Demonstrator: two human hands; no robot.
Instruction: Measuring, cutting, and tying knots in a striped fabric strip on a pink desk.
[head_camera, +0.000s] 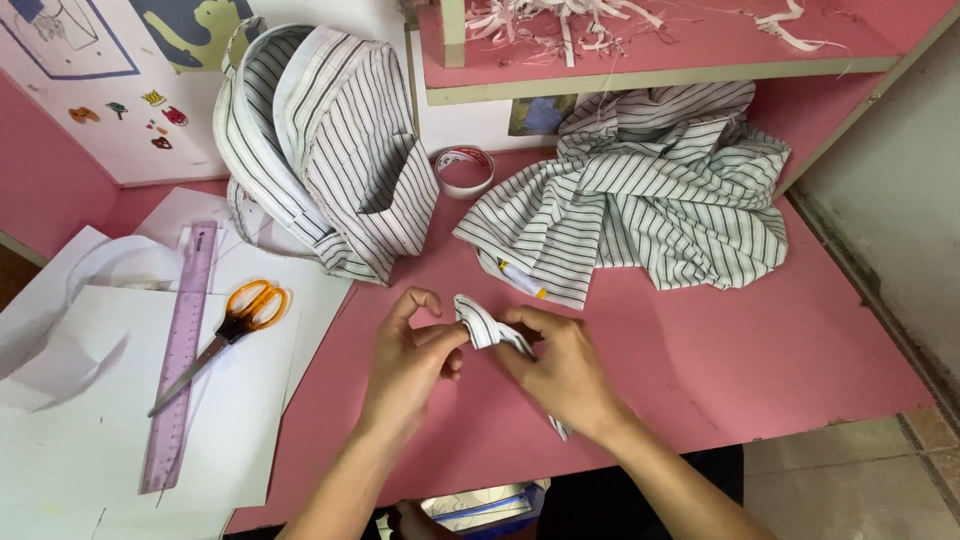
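Over pink desk (700, 360), both hands pinching striped fabric strip (484, 322), fingers curled

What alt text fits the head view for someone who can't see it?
Both hands, left hand and right hand, pinch a small striped fabric strip over a pink table. Orange-handled scissors and a purple ruler lie on white paper to the left.

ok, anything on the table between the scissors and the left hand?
Head view: only white paper sheets, then bare pink table, between the orange-handled scissors and the left hand.
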